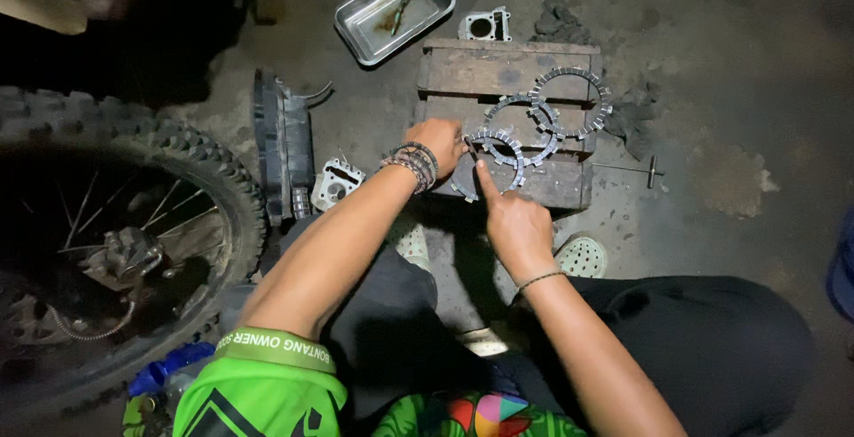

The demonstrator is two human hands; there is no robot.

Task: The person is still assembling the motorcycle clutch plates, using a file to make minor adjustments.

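We see a knobby motorcycle wheel [116, 223] at the left, then a low wooden block [507, 72] on the concrete floor, with a metal tray [356, 23] lying behind it. Three toothed clutch rings lie on the block, overlapping; the nearest ring [495, 157] lies at its front edge. Our left hand [438, 143] pinches that ring's left rim. Our right hand [514, 223] presses it with the forefinger, the other fingers curled.
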